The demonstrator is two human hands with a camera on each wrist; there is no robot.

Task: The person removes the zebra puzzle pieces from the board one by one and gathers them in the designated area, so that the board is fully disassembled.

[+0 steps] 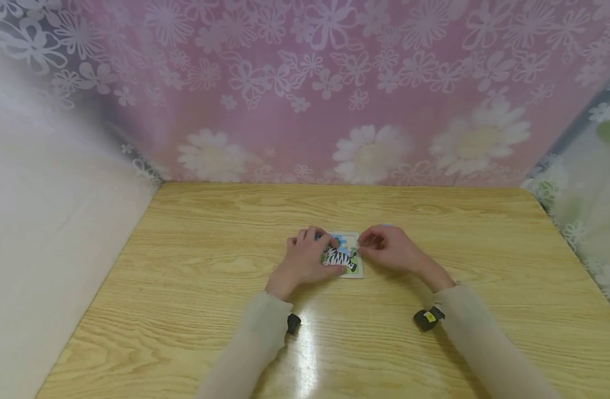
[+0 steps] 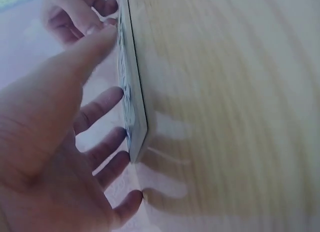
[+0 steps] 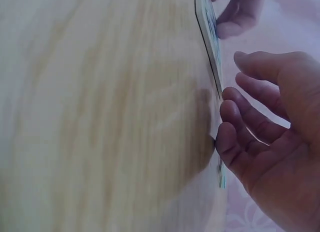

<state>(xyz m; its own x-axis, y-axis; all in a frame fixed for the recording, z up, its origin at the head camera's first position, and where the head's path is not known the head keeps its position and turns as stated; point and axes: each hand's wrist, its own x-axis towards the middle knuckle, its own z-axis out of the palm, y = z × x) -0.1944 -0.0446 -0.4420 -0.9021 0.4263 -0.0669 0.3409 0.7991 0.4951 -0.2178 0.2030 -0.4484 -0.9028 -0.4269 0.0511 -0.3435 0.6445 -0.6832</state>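
A small zebra jigsaw puzzle [image 1: 341, 258] in a pale wooden frame lies flat on the table. My left hand [image 1: 307, 259] rests over its left side with fingers spread, covering part of the picture. In the left wrist view the thumb [image 2: 97, 49] and fingertips touch the puzzle's face and edge. At the puzzle's right edge is my right hand [image 1: 392, 249], its fingers bent and resting on the table. In the right wrist view its thumb and index finger stand slightly apart with nothing visible between them. A pale bare patch [image 1: 351, 241] shows at the puzzle's upper right.
A small blue-edged piece [image 1: 387, 225] peeks out behind my right hand, flat on the table. The wood-grain table [image 1: 210, 249] reaches back to a pink flowered curtain [image 1: 285, 111]. A white cloth [image 1: 60, 194] hangs along the left side.
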